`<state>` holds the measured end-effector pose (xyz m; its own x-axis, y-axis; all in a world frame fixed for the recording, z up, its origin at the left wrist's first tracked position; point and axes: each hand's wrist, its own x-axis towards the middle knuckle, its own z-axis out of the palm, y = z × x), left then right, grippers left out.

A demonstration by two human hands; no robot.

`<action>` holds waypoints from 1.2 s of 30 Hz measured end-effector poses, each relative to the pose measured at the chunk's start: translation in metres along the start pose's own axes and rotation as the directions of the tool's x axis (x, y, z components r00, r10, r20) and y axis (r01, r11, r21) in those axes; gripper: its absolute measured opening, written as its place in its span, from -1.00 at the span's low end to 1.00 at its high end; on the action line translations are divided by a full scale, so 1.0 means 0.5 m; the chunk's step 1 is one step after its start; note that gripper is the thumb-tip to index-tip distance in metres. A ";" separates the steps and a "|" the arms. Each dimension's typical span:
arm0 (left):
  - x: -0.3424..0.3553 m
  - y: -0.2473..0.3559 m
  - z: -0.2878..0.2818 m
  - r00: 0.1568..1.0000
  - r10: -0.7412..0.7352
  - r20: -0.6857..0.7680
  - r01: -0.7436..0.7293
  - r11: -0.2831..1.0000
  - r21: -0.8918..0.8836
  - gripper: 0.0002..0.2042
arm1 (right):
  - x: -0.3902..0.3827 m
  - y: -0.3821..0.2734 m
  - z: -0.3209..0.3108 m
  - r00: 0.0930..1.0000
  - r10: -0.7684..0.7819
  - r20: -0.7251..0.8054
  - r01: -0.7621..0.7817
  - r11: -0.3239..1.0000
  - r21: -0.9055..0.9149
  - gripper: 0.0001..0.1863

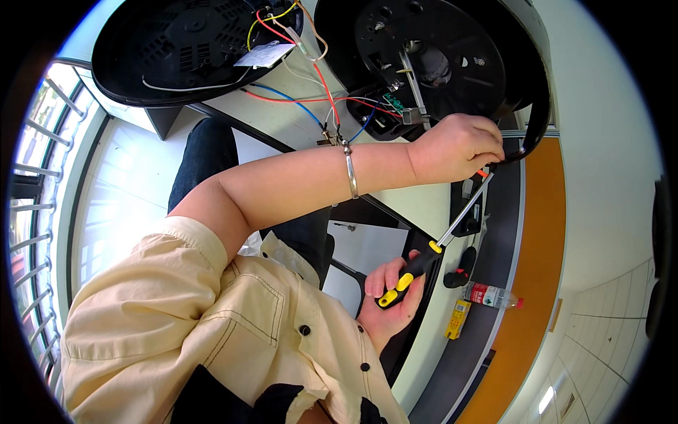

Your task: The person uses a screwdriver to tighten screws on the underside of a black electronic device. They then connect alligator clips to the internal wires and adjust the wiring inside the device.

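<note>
My right hand (387, 318) is wrapped round the black and yellow handle of a screwdriver (422, 261). Its metal shaft slants up and away to my left hand (455, 148), whose fingers are pinched together close to the tip. What they pinch, if anything, is hidden. Both meet at the lower right rim of an opened round black appliance housing (519, 42). Inside it are a dark disc with a centre hole, a metal bracket (412, 78) and a small green circuit board (393, 103). Red, blue, yellow and white wires (326, 85) run from there to a detached black vented cover (162, 42).
On the right lie a bottle with a red cap (491, 295), a yellow box (458, 319), a black and red object (460, 270) and a black tray (467, 219). A white table (417, 191) bears the appliance. Window bars (35, 205) stand at the left.
</note>
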<state>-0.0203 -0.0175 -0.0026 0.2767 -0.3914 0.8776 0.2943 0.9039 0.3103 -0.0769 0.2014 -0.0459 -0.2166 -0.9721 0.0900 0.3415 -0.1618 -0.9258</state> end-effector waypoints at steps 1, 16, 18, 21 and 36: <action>0.000 0.000 0.000 1.000 0.000 0.004 0.000 1.000 -0.001 -0.94 | 0.001 0.002 0.001 1.000 -0.003 -0.006 0.003 1.000 0.001 -0.58; 0.001 0.002 -0.003 1.000 -0.001 0.024 0.001 1.000 0.002 -0.94 | 0.013 0.017 0.029 1.000 -0.018 -0.018 0.018 1.000 -0.015 -0.61; 0.001 0.002 -0.002 1.000 -0.003 0.020 0.003 1.000 -0.003 -0.94 | 0.015 0.019 0.030 1.000 -0.013 0.017 0.013 1.000 0.020 -0.62; 0.000 0.003 -0.001 1.000 -0.007 0.021 0.007 1.000 -0.007 -0.95 | 0.016 0.022 0.030 0.998 -0.002 0.059 -0.004 0.994 0.111 -0.60; -0.002 0.007 -0.002 0.997 -0.075 0.023 0.076 0.996 -0.052 -0.94 | 0.018 0.032 0.041 0.992 0.032 0.125 -0.081 0.908 0.411 -0.59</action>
<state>-0.0186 -0.0139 -0.0030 0.2327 -0.4535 0.8603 0.3616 0.8615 0.3564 -0.0545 0.1865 -0.0526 -0.0898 -0.9904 0.1053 0.7037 -0.1379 -0.6970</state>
